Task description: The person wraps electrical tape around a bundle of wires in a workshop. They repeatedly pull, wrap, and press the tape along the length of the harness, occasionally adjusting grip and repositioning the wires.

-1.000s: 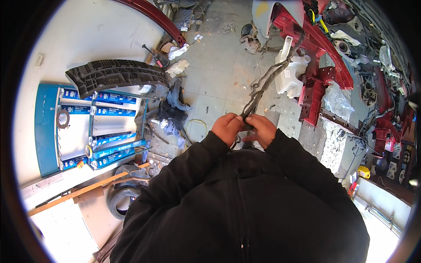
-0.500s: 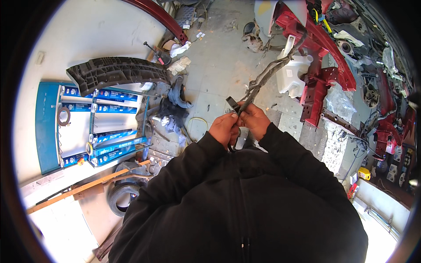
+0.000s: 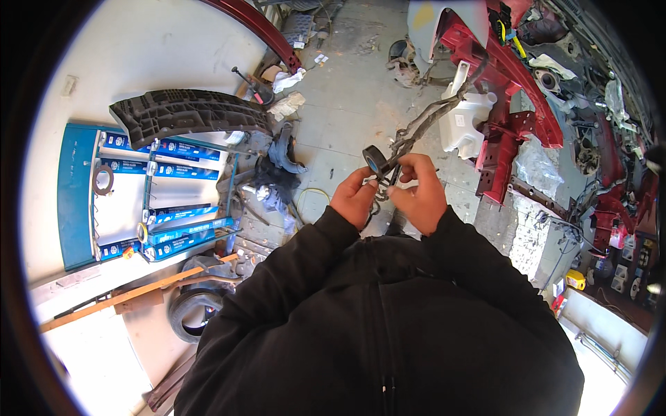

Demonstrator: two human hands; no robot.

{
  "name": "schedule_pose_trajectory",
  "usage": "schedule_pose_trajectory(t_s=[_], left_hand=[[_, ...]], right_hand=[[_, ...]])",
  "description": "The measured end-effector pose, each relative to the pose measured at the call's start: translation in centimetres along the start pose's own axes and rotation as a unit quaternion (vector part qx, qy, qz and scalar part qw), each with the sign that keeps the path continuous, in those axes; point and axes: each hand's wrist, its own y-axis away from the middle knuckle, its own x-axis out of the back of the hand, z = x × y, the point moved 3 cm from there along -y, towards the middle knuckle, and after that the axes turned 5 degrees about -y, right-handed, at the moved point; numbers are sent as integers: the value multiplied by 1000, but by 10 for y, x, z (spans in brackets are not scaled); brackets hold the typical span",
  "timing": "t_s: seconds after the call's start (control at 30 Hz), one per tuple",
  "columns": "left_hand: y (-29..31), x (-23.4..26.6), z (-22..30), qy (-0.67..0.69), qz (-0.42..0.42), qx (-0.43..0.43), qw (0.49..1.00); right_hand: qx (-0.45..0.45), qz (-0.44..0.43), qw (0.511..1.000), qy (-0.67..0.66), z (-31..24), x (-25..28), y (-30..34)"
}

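A dark wiring harness (image 3: 422, 125) runs from the red car body down to my hands in front of my chest. My left hand (image 3: 352, 201) is closed, thumb and forefinger pinching the harness near its lower end. Beside those fingertips a roll of black tape (image 3: 374, 160) stands against the harness. On the harness's other side is my right hand (image 3: 423, 197), its thumb and forefinger apart and the thumb tip close to the wires. Below the fingers, thin loose wires (image 3: 375, 206) hang down, partly hidden by my hands.
Red car body parts (image 3: 506, 139) and a white plastic reservoir (image 3: 463, 123) stand to the right. A black ribbed plastic panel (image 3: 191, 116) and a blue rack (image 3: 78, 197) with boxes are at the left. A tire (image 3: 191, 313) lies lower left. Grey floor tiles (image 3: 340, 104) stretch ahead.
My right hand has drawn away from my left, and its fingers have spread. The tape roll has turned, showing its round side. The harness has shifted slightly.
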Motion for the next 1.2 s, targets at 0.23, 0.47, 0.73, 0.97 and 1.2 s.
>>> schedule_pose_trajectory(t_s=[0.23,0.47,0.73,0.97,1.2], left_hand=[[-1,1,10,-201,-1,-116,973],[4,-5,13,-20,-58,34,998],[-12,-9,17,-129,-111,7,985],[-1,-18,-1,29,-84,89,992],[3,-11,5,164,-98,167,967]], right_hand=[[-24,-37,999,11,-16,5,-11],[-83,-81,993,-1,42,15,23],[-317,-67,903,-281,59,3,22],[-330,-131,885,-302,75,-8,16],[-256,-162,900,-312,89,-21,-3]])
